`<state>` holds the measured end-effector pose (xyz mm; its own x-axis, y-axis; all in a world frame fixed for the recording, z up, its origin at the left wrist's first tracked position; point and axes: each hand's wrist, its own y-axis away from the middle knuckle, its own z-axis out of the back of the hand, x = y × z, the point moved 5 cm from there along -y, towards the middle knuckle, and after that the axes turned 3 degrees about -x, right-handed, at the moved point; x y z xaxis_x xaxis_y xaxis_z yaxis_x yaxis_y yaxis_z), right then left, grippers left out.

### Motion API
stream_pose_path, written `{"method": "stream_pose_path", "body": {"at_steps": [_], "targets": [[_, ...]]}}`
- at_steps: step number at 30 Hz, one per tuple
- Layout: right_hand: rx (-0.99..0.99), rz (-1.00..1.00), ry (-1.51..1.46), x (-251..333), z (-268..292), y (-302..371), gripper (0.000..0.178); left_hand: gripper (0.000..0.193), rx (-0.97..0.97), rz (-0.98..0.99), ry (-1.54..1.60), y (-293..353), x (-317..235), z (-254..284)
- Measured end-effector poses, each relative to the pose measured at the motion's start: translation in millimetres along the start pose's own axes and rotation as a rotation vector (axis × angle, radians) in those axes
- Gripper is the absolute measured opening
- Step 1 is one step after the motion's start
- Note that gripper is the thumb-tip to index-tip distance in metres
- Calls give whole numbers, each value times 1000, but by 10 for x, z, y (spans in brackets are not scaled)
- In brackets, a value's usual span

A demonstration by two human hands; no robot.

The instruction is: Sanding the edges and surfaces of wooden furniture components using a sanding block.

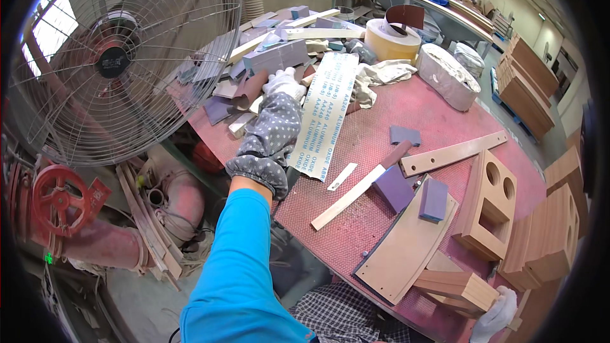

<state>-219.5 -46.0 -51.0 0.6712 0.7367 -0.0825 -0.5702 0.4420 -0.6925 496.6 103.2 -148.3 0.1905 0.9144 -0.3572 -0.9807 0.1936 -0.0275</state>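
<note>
My left hand, in a white glove with a grey dotted sleeve cover, reaches into a heap of offcuts and sanding blocks at the far side of the table. Its fingers are apart and rest against a large grey-purple block. A curled piece of brown sandpaper lies beside the wrist, and a long sheet of printed-back sandpaper lies to its right. At the lower right, my right hand, gloved in white, grips the end of a wooden piece at the table edge.
A curved wooden panel bears a purple sanding block. Nearby are a sandpaper-wrapped stick, a drilled wooden strip and a wooden part with holes. A large fan stands left; sandpaper rolls stand at the back.
</note>
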Motion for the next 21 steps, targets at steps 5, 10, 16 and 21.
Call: {"method": "stream_pose_path", "body": {"at_steps": [5, 10, 16, 21], "targets": [[-20, 34, 23, 48, -3, -34, 32, 60, -9, -117, -134, -33, 105, 14], [83, -128, -148, -298, -125, 243, 30, 41, 3, -211, -119, -36, 2, -50], [116, -131, -151, -261, -123, 229, 30, 34, -97, -182, -176, -101, -25, -114], [129, -112, -132, -241, -125, 229, 29, 37, -255, -230, -120, 23, -35, -15]]}}
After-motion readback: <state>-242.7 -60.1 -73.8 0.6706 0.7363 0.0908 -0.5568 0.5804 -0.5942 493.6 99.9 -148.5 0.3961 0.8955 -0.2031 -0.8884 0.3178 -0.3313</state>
